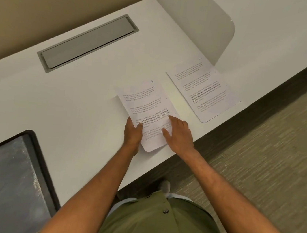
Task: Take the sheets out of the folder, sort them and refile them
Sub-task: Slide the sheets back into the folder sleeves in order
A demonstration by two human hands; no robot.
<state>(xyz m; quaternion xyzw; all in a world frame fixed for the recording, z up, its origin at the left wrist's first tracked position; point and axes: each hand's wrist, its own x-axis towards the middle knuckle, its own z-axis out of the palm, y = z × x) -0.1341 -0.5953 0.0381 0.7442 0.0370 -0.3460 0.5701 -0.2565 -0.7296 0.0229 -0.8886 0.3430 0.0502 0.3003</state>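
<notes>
A printed sheet marked 9 (146, 104) tops a small stack of sheets in the middle of the white desk (74, 97). My left hand (133, 133) pinches the stack's near left edge, thumb on top. My right hand (178, 132) lies flat on the stack's near right part with straight fingers. A second printed sheet marked 10 (202, 89) lies flat to the right, close to the desk's front edge. The dark folder with clear plastic sleeves (6, 178) sits open at the near left corner, apart from both hands.
A grey cable-tray lid (88, 42) is set into the desk at the back. A white curved divider panel (201, 24) stands upright behind the sheet marked 10. The desk's front edge runs diagonally on the right, with carpet floor (268, 158) beyond.
</notes>
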